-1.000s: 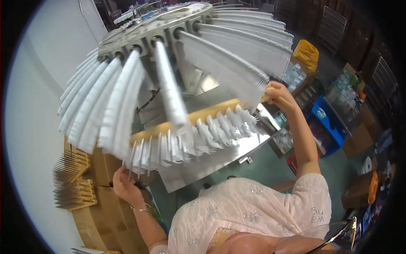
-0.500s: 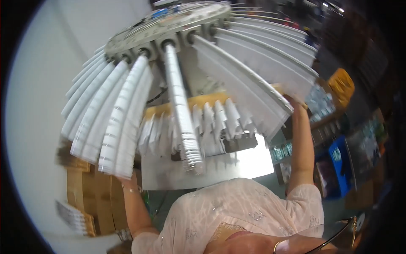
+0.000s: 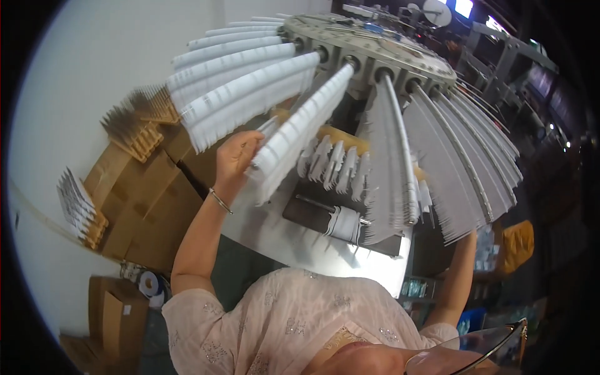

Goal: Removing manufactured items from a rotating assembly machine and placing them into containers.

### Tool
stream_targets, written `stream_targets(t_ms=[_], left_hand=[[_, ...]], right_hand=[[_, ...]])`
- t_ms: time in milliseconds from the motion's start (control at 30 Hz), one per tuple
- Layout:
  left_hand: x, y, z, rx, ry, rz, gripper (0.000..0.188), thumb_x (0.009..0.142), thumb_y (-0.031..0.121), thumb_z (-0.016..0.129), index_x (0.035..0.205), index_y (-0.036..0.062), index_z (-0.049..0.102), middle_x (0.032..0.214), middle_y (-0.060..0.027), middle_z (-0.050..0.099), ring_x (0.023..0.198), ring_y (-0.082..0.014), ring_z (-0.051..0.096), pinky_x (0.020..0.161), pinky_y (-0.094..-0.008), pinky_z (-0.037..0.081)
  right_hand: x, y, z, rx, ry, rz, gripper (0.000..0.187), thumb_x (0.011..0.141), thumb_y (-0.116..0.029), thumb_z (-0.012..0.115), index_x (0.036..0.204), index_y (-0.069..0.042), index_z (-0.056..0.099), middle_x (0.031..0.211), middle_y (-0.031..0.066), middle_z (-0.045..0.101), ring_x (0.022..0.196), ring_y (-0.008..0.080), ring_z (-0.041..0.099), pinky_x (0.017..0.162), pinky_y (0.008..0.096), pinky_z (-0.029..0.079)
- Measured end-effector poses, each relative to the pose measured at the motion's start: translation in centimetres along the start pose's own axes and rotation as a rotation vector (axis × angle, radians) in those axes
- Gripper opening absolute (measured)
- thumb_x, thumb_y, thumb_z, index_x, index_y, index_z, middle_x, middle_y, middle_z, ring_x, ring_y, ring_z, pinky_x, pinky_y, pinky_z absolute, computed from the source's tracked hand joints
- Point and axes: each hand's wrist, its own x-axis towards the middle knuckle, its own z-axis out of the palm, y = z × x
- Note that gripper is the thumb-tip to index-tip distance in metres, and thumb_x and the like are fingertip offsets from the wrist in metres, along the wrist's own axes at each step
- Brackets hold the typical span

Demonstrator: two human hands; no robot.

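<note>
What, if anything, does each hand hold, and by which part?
Cannot be told: the left hand is beside a white strip; the right hand is hidden.

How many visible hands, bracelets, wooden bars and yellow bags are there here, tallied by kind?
Hands: 1, the left hand; the right hand is hidden behind white sheets
Bracelet: 1
Wooden bar: 1, partly covered
Yellow bag: 1
Total: 4
</note>
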Motion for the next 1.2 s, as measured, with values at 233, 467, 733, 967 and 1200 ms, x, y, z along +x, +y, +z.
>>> stream_targets(t_ms=[233,467,733,967,1200], left_hand=[[-1.6,4.4,0.6,0.286,0.026,0.417,0.017,0.085,0.015,0.049,0.084,0.0008,0.058,0.066,-0.0065,0.054,0.053,-0.0125,0.051,0.050,-0.0228,0.041],[-1.3,4.3,1.1,0.298,-0.018,0.346,0.019,0.086,0.014,0.045,0.083,-0.0010,0.056,0.066,-0.0065,0.051,0.056,-0.0131,0.048,0.052,-0.0245,0.040],[-0.4,2.3,1.1,0.244,-0.083,0.308,0.016,0.085,0.010,0.045,0.085,-0.0014,0.055,0.066,-0.0060,0.052,0.055,-0.0115,0.048,0.052,-0.0236,0.040],[-3.1,2.3,0.4,0.322,0.002,0.419,0.012,0.085,0.007,0.046,0.082,-0.0019,0.054,0.068,-0.0077,0.053,0.057,-0.0143,0.051,0.054,-0.0248,0.041],[-2.9,1.8,1.4,0.088,0.030,0.223,0.007,0.082,0.002,0.048,0.082,-0.0005,0.055,0.067,-0.0056,0.052,0.053,-0.0109,0.049,0.049,-0.0221,0.039]], right_hand=[[0.7,1.1,-0.8,0.016,-0.013,0.001,0.035,0.083,-0.026,0.048,0.110,-0.003,0.047,0.102,0.0080,0.052,0.088,0.0183,0.051,0.073,0.0292,0.044],[0.0,2.2,-1.0,0.024,-0.012,0.034,0.038,0.084,-0.026,0.048,0.114,-0.003,0.045,0.108,0.0080,0.051,0.095,0.0191,0.050,0.078,0.0305,0.043],[1.3,2.5,-4.7,0.055,0.076,0.067,0.042,0.084,-0.027,0.047,0.120,-0.004,0.043,0.116,0.0079,0.049,0.103,0.0201,0.049,0.085,0.0321,0.043],[-3.3,-9.7,13.2,-0.580,0.112,-0.032,0.036,0.075,-0.019,0.064,0.103,0.000,0.054,0.096,0.0074,0.056,0.087,0.0174,0.051,0.078,0.0280,0.041],[-5.2,-6.8,6.9,-0.729,0.243,0.049,0.036,0.076,-0.019,0.061,0.105,0.000,0.053,0.098,0.0078,0.056,0.084,0.0168,0.051,0.075,0.0280,0.042]])
